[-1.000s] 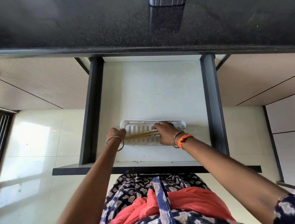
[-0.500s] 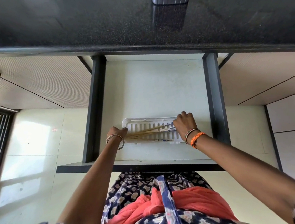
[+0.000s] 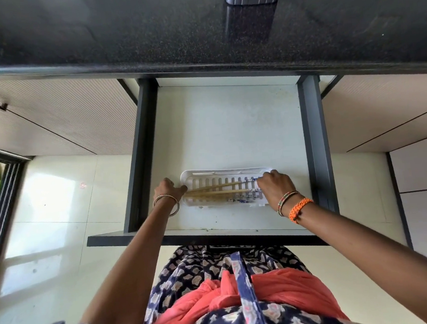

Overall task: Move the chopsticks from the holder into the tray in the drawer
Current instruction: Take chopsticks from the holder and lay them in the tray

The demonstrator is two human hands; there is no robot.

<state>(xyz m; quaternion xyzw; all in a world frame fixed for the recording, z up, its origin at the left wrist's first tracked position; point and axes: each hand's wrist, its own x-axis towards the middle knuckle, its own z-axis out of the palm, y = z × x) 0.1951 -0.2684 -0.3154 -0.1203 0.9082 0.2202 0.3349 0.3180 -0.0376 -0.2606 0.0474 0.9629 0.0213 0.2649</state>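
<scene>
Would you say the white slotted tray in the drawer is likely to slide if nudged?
Probably: the tray looks like thin plastic, likely light, on the smooth drawer floor. Its slotted base may flex slightly. The left hand at its end seems to steady it.

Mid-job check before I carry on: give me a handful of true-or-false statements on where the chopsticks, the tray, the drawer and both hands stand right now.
1. The wooden chopsticks with blue-patterned ends lie in the white slotted plastic tray. True.
2. The tray sits on the dark speckled countertop. False: it rests on the floor of the open white drawer with dark side rails.
3. The left hand is at the tray's left end, by the chopstick tips. True.
4. The right hand hangs away from the tray. False: it is at the tray's right end, over the patterned ends.
5. The chopsticks stand upright. False: they lie flat along the tray's length.
</scene>
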